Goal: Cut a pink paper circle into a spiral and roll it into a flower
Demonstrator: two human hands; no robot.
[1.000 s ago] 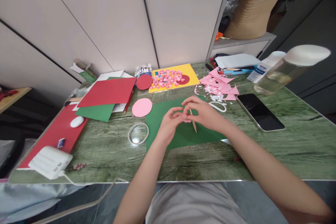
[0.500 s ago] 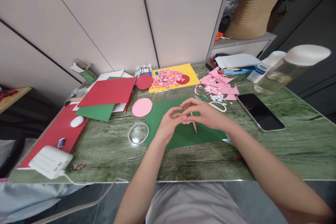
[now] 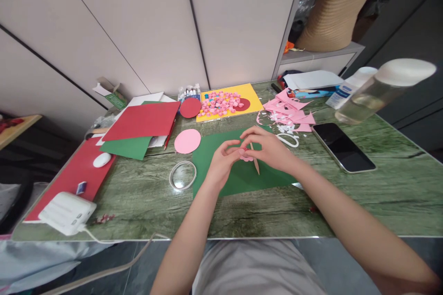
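Observation:
My left hand (image 3: 223, 162) and my right hand (image 3: 268, 150) meet above a green paper sheet (image 3: 238, 184). Between their pinched fingertips is a small pink scalloped paper piece (image 3: 247, 158), with a spot of red at its top. The fingers partly cover it. A pale pointed stick (image 3: 256, 166) shows beneath my right hand; whether it lies on the sheet or is held, I cannot tell. White-handled scissors (image 3: 288, 140) lie just past my right hand. Left of the sheet are a pink paper circle (image 3: 187, 141) and a roll of clear tape (image 3: 170, 179).
Many pink paper curls (image 3: 221, 103) lie on a yellow sheet (image 3: 256, 97) at the back. Pink scraps (image 3: 289, 108), a phone (image 3: 342, 147) and a clear bottle (image 3: 367, 97) stand or lie right. Red paper (image 3: 141, 120) and a white charger (image 3: 67, 213) are left.
My right fingers have shifted slightly away from the left fingertips. The pink piece sits a little lower and more of it shows, with red now visible at the fingertips.

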